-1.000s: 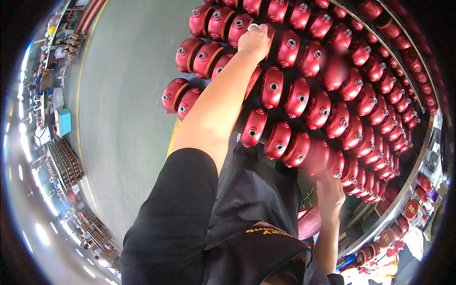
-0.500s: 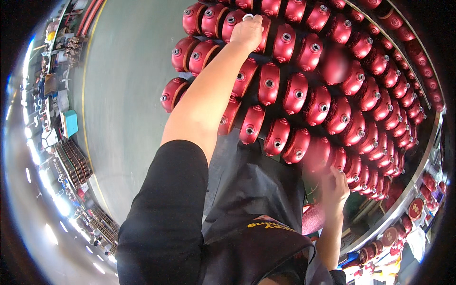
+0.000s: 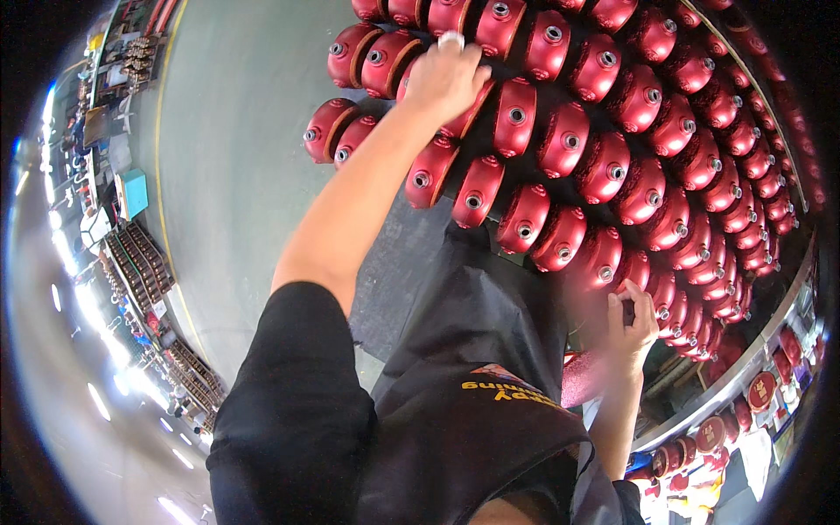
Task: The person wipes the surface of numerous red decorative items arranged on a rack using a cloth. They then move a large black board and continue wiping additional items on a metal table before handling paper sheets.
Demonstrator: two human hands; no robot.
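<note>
At the far end of my outstretched left arm, my left hand point(image 3: 444, 80) is over the rows of red bottles. Its fingers are bent around a small white piece point(image 3: 451, 41), too small to name surely. Under and beside that hand are rounded, drum-shaped metallic red bottles point(image 3: 514, 118) with short glassy necks. Nearer my body on the right, my right hand point(image 3: 633, 322) has thumb and fingertips brought together in a pinch beside the nearest row. What it holds, if anything, does not show. A blurred smear covers the bottles just left of it.
Several rows of bottles reach away to the right, toward a curved metal rail point(image 3: 744, 70). Green-grey floor point(image 3: 227, 157) with a yellow line lies at left. Beyond stand a turquoise box point(image 3: 133, 193) and racks of dark items point(image 3: 140, 262). My dark apron point(image 3: 490, 324) touches the near side.
The view has shifted, so the bottles appear higher and slightly right. My left hand has drawn back nearer me across the rows, the white piece still at its fingers. My right hand stays pinched.
</note>
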